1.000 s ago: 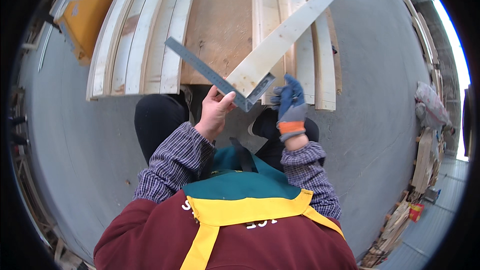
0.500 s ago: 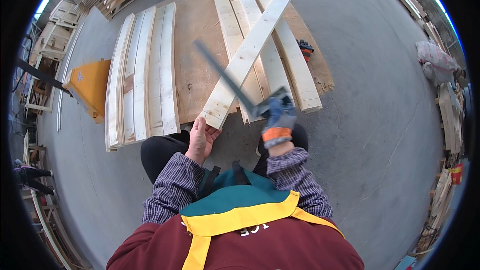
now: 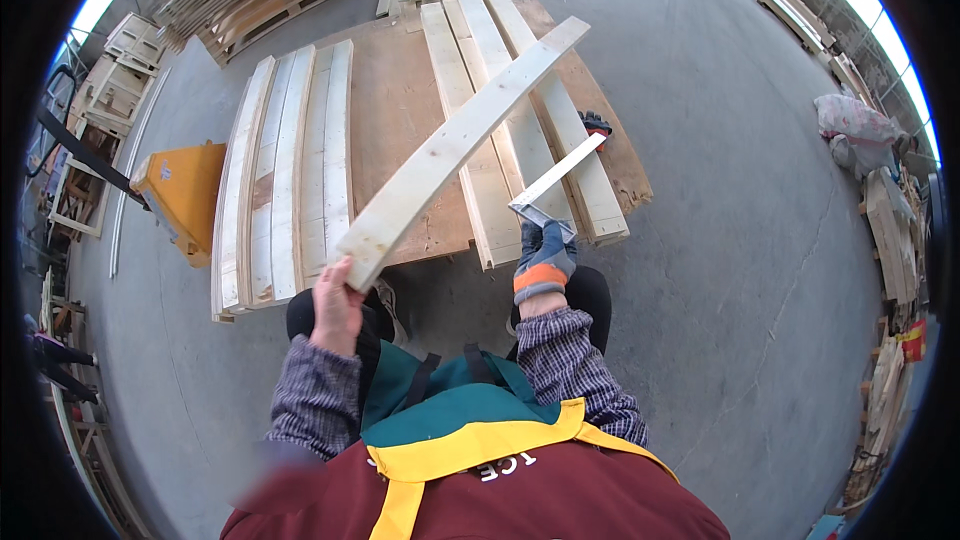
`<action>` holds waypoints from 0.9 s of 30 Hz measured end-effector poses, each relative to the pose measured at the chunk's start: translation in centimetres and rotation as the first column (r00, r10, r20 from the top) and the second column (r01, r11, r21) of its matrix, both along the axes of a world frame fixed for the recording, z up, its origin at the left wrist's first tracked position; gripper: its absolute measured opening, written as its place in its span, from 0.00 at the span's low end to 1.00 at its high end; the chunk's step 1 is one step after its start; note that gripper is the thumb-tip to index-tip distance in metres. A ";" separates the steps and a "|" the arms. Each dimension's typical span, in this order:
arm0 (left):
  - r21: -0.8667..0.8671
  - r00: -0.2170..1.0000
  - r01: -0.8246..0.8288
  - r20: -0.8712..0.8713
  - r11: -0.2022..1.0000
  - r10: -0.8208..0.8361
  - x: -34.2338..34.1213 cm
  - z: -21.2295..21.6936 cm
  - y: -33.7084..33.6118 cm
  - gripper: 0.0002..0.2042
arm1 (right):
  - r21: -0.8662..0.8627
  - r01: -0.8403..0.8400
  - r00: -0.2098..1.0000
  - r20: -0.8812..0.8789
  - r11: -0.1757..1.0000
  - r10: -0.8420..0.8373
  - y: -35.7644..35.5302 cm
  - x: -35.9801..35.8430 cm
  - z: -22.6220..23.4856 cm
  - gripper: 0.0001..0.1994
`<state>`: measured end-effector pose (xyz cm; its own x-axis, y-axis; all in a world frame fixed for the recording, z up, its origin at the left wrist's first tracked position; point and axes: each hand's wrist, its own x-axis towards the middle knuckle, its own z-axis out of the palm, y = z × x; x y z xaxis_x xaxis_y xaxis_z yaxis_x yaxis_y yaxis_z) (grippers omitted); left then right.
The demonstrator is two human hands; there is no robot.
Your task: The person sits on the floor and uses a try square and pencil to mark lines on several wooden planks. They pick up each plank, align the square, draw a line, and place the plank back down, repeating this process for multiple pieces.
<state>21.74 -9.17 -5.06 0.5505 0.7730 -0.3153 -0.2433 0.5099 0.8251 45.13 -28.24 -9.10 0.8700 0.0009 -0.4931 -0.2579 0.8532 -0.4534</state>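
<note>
The left hand (image 3: 337, 305) is bare, its fingers clamped on the near end of a plank (image 3: 462, 145). The plank runs up and to the right from that hand, slanting across the sheet (image 3: 400, 120) of brown board and the pale boards (image 3: 290, 160) stacked on it. Whether its far end rests on the stack or hangs just above it cannot be told.

The right hand (image 3: 543, 258) wears a blue and grey glove with an orange cuff. Its fingers are closed round the near end of a metal square (image 3: 557, 178), whose blade points up and right, away from the plank's near end, over the boards right of the plank.

The plank looks stiff, rough-sawn and dry, so not slippery, and light enough for one hand at the end, though a grip so far from its middle will let the far end sag or swing. Taking hold nearer the middle would steady it. The square is thin, rigid steel with sharp edges, best held by its thicker stock.

A yellow pallet truck (image 3: 185, 195) stands left of the stack on the concrete floor (image 3: 740, 270).
</note>
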 end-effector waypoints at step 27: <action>0.435 0.907 -0.322 -0.114 0.841 0.406 -26.9 12.6 9.5 0.17 | -0.459 0.884 -0.127 -0.063 0.084 0.990 9.8 8.9 10.4 0.52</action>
<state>-5.15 0.33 7.51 0.1642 0.9864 -0.0082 -0.1598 0.0348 0.9865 54.05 -18.42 1.27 0.1118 0.9176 0.3814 0.9909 -0.1318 0.0266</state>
